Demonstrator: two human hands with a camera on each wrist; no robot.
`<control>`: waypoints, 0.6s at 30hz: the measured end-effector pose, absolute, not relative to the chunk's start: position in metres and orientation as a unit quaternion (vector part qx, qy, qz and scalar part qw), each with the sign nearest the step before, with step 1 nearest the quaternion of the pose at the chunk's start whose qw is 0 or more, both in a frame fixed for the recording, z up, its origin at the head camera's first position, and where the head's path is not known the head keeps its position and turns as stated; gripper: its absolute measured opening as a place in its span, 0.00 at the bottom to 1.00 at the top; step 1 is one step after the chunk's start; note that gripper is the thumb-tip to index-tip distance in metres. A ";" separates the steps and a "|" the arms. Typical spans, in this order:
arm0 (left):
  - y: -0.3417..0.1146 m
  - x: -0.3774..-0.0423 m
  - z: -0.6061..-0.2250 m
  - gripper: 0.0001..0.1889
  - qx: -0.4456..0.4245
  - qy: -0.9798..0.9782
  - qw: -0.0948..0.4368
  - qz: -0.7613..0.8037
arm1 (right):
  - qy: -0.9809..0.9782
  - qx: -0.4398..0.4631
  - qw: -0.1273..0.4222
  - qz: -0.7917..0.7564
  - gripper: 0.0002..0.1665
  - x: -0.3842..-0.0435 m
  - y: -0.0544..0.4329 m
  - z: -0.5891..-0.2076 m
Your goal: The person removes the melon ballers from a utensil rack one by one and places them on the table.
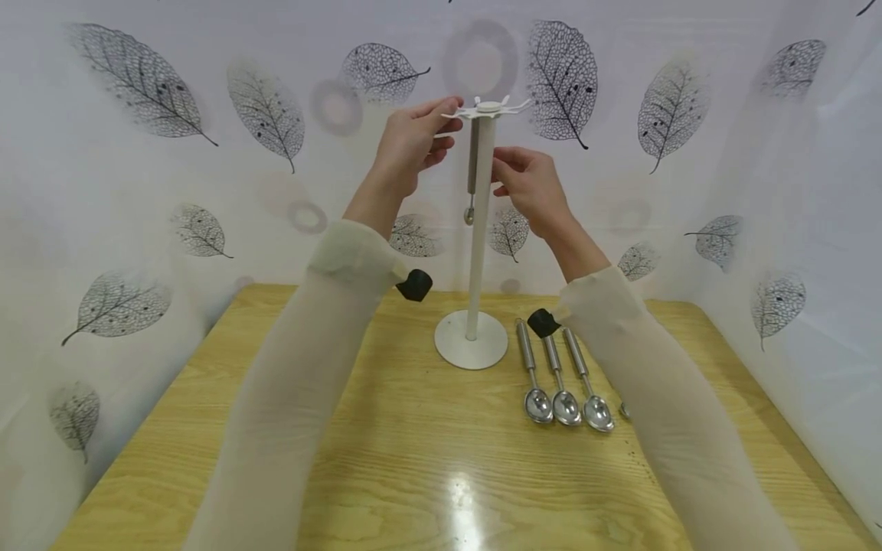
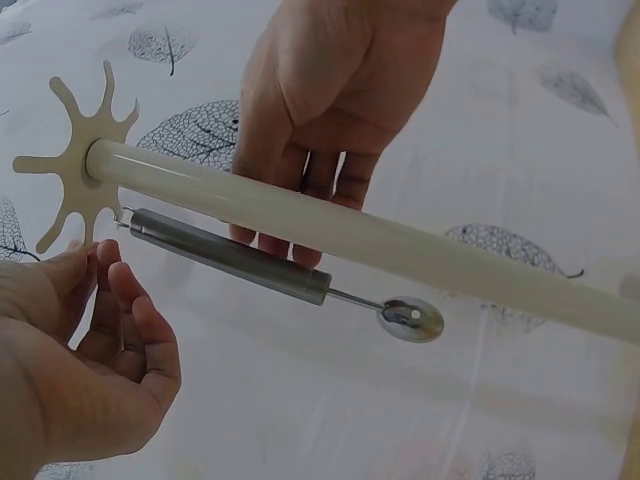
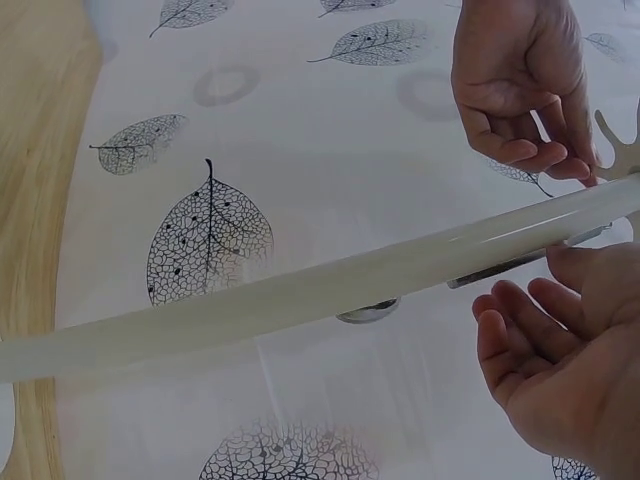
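Note:
A white stand (image 1: pixel 482 245) with a round base and a star-shaped top of several prongs (image 2: pixel 80 160) stands on the table. A melon baller (image 2: pixel 235 260), with a steel handle and a small oval bowl with a hole, hangs by its end loop from a prong beside the pole. My left hand (image 1: pixel 416 141) pinches a neighbouring prong between thumb and forefinger, its other fingers loosely bent. My right hand (image 1: pixel 527 180) is behind the pole, its loosely bent fingers close against the baller's handle. Whether they touch it, the pole partly hides.
Three steel scoops (image 1: pixel 565 405) lie side by side on the wooden table (image 1: pixel 386 459), right of the stand's base. Another steel piece (image 1: pixel 625 411) shows partly beside my right sleeve. A leaf-patterned cloth (image 1: pixel 269 222) hangs behind the table and along its sides.

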State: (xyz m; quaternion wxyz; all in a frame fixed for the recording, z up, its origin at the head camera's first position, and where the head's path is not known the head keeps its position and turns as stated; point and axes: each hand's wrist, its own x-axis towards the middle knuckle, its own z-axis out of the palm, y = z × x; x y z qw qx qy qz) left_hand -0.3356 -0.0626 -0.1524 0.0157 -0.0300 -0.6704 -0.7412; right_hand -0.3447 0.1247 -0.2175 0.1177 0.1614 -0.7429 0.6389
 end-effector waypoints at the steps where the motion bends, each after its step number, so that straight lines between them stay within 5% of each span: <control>1: -0.063 -0.336 -0.152 0.14 -0.030 -0.670 0.016 -0.742 | -0.738 0.164 0.116 0.644 0.20 -0.345 0.124 -0.217; 18: -0.066 -0.336 -0.154 0.14 -0.038 -0.667 0.003 -0.744 | -0.715 0.205 0.077 0.663 0.15 -0.357 0.116 -0.221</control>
